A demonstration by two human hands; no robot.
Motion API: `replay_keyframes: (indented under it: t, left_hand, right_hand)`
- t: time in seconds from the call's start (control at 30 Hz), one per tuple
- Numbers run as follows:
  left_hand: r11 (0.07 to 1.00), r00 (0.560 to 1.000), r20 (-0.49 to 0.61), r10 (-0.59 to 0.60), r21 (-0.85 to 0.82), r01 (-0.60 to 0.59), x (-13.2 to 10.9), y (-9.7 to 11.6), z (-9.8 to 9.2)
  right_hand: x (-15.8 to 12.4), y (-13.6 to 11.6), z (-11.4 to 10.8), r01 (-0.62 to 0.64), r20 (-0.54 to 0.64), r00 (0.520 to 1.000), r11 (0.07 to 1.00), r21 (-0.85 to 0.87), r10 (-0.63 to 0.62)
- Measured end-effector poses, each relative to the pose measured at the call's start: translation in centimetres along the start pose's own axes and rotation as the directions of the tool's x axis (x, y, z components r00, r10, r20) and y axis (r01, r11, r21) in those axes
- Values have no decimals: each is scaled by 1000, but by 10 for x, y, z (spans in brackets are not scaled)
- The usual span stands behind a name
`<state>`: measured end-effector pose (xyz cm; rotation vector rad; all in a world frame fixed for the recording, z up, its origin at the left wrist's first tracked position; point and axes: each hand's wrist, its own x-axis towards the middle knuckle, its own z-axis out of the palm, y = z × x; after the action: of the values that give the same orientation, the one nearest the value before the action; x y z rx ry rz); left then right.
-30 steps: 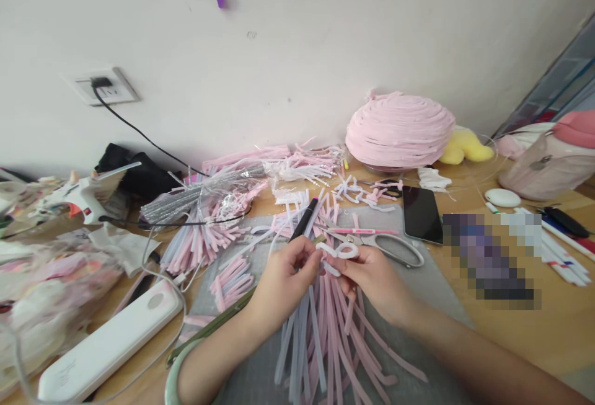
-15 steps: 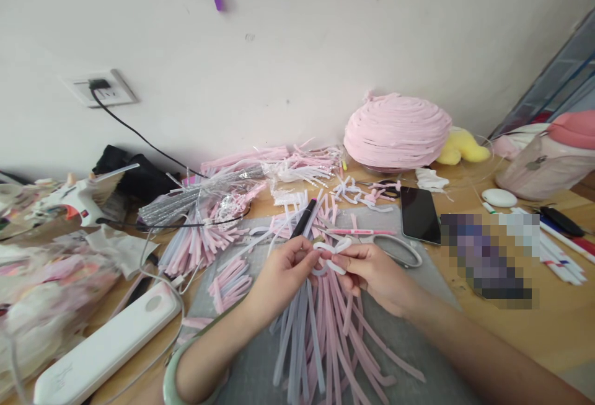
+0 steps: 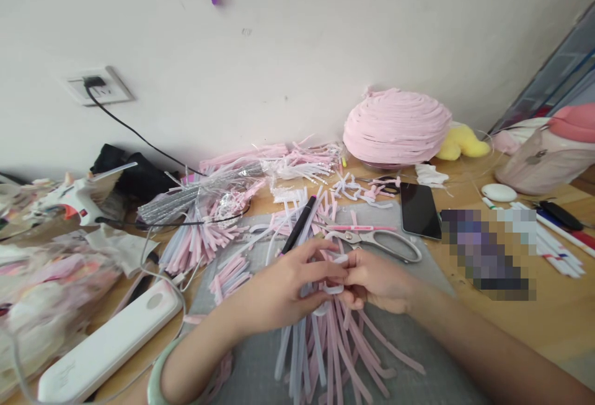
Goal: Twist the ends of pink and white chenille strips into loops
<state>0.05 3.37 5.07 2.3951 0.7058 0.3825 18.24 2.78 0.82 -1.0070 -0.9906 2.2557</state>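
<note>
My left hand [image 3: 283, 290] and my right hand [image 3: 379, 281] meet over a grey cutting mat [image 3: 418, 355]. Both pinch a small white curled pipe-cleaner piece [image 3: 335, 275] between their fingertips. A jade bangle [image 3: 160, 374] sits on my left wrist. Under the hands lies a fan of pink and pale blue strips [image 3: 325, 343]. Just beyond the fingers are a pair of scissors [image 3: 381, 240] and a black marker [image 3: 297, 226].
A phone [image 3: 419, 211] lies right of the scissors. At the back stand a pink coiled dome [image 3: 395, 129] and a yellow plush [image 3: 460, 141]. On the left are a glue gun [image 3: 79, 197], a white case [image 3: 109, 343] and bundles of pink strips [image 3: 204, 234]. Pens [image 3: 558, 244] lie at right.
Both hands came lower and nearer to me with the white piece. The left fingers now reach across over it, and the piece is more hidden between the fingers.
</note>
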Motion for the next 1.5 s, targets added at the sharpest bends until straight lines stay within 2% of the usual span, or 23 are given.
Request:
replay_keyframes:
  t: [0.13,0.23,0.43,0.53,0.67,0.8,0.9,0.97,1.03,1.1,1.17,1.23,1.3,1.33,1.37,1.4,1.43,1.47,1.5]
  left_hand:
    - [984,998,-57,-5,175,15,0,1,1]
    - [942,998,-65,-3,336,25,-2,3,3]
    - [795,999,49,-3,607,-28,-6,14,4]
    - [695,995,96,33,713,-92,-5,18,8]
    - [626,994,104,41,773,-106,-3,18,12]
    - [636,994,105,-1,768,-80,-1,15,13]
    - [664,995,97,-26,746,-55,0,12,13]
    - [710,995,89,-47,703,-29,0,9,14]
    - [786,994,58,-90,618,35,0,4,14]
    - [876,986,-9,-167,457,152,0,-1,13]
    - [933,952,-76,-295,193,304,1,-6,12]
    - [890,900,-35,-434,-176,421,2,-11,11]
    - [688,855,139,-499,-537,489,4,-14,12]
    - [555,841,223,-492,-664,501,5,-16,14]
    - [445,835,273,-479,-744,498,6,-16,14]
    - [389,833,275,-480,-785,483,6,-16,15]
    - [406,834,227,-503,-790,459,7,-16,15]
    - [493,835,133,-534,-753,436,7,-15,14]
    - [622,836,12,-549,-662,418,7,-13,12]
  right_hand:
    - [-2,-3,-1,-14,42,999,997,70,11]
    - [-2,-4,-4,-22,47,999,998,50,19]
    - [-1,-6,-4,-47,70,996,999,-28,49]
    - [0,-6,0,-26,69,997,989,-146,37]
    - [3,-5,5,28,-8,999,959,-280,-32]
    - [6,-5,2,5,-84,996,956,-292,-31]
    - [6,-4,0,27,-132,988,925,-379,-83]
    - [7,-1,1,71,-160,972,862,-502,-173]
    - [7,3,2,136,-166,931,731,-669,-325]
    - [6,6,3,198,-106,861,519,-831,-498]
    - [3,7,3,279,77,785,240,-930,-615]
    - [-2,5,1,412,341,701,-34,-911,-627]
    - [-7,2,-2,541,544,601,-202,-816,-586]
    - [-9,0,-3,585,589,559,-225,-779,-583]
    - [-10,-1,-4,606,585,531,-208,-768,-612]
    - [-10,-1,-4,604,528,525,-145,-783,-667]
    - [-9,-1,-5,585,418,535,-34,-810,-734]
    - [-8,-1,-4,553,265,566,121,-825,-781]
    - [-6,-1,-4,509,102,621,301,-806,-777]
